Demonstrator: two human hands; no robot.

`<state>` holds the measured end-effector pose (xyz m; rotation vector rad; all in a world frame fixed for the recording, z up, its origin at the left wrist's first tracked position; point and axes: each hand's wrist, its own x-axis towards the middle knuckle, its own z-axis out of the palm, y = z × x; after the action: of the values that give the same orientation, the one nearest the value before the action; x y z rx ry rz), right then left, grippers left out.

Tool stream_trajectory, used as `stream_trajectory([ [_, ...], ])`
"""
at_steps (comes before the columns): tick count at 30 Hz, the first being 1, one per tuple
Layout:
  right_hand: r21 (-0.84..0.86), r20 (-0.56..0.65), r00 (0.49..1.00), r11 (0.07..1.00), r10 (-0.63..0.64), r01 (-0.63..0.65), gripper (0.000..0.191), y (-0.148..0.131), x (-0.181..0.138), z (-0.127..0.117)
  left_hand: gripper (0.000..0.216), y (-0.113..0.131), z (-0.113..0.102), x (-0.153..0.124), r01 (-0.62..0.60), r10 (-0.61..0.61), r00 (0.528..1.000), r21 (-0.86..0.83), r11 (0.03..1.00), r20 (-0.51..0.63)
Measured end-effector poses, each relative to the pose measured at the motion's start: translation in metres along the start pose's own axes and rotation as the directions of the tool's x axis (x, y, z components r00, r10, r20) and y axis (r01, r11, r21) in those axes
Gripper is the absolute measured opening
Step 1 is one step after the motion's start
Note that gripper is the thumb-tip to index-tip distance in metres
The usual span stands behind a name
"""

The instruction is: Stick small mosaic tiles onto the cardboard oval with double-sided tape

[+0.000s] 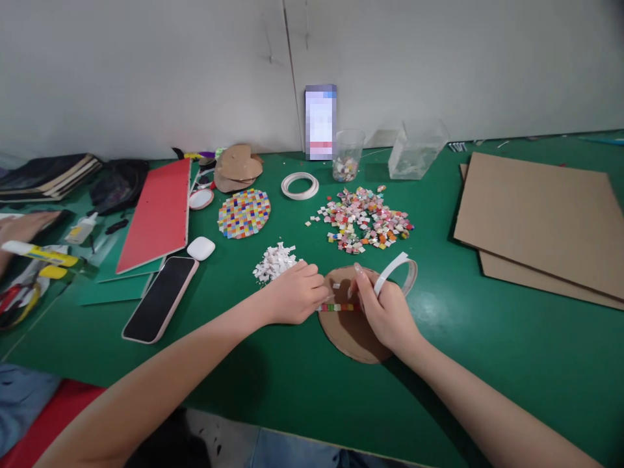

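Note:
A round cardboard disc (361,341) lies on the green table, with a short row of coloured mosaic tiles (338,307) across it and a small white piece (336,286) above the row. My left hand (298,292) is closed at the disc's left edge, fingertips pinched by the row's left end; what they hold, if anything, is too small to make out. Over the disc's right side, my right hand (387,309) is closed on a loop of white tape (412,276), its strip curling out beyond the hand. A heap of white scraps (275,261) lies behind my left hand.
Loose coloured tiles (365,221) are spread behind the disc. Farther back are a tape roll (299,186), a plastic cup (348,156), a clear box (416,153) and a lit phone (320,123). Cardboard sheets (541,221) lie right; a dark phone (160,299) lies left. Another person's hand (24,231) is far left.

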<state>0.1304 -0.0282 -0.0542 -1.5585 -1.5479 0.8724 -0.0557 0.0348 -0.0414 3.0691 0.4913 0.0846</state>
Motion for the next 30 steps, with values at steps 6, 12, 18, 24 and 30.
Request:
stream_trajectory([
  [6, -0.059, -0.002, 1.000, 0.998, -0.011, 0.011, 0.041, 0.000, 0.001, 0.000, 0.018, -0.005, -0.001, 0.002, -0.079, 0.079, 0.997, -0.017, 0.997, 0.022],
  [12, -0.087, 0.003, 1.000, 0.996, -0.010, 0.010, 0.041, 0.000, 0.001, 0.000, 0.017, -0.005, 0.002, 0.002, -0.063, 0.063, 0.998, -0.027, 0.998, -0.012],
  [18, -0.118, -0.002, 1.000, 0.993, -0.010, 0.010, 0.041, -0.002, 0.002, 0.000, 0.017, 0.000, 0.003, 0.000, -0.050, 0.050, 0.998, -0.011, 0.999, -0.026],
  [24, -0.120, 0.006, 1.000, 0.993, -0.019, 0.019, 0.042, -0.001, 0.001, 0.001, 0.023, 0.008, 0.002, -0.003, 0.086, -0.085, 0.996, -0.059, 0.995, 0.009],
  [30, -0.032, 0.027, 1.000, 0.999, -0.009, 0.010, 0.043, 0.001, 0.001, 0.001, 0.030, 0.019, 0.001, -0.013, 0.208, -0.206, 0.978, -0.084, 0.974, 0.035],
])
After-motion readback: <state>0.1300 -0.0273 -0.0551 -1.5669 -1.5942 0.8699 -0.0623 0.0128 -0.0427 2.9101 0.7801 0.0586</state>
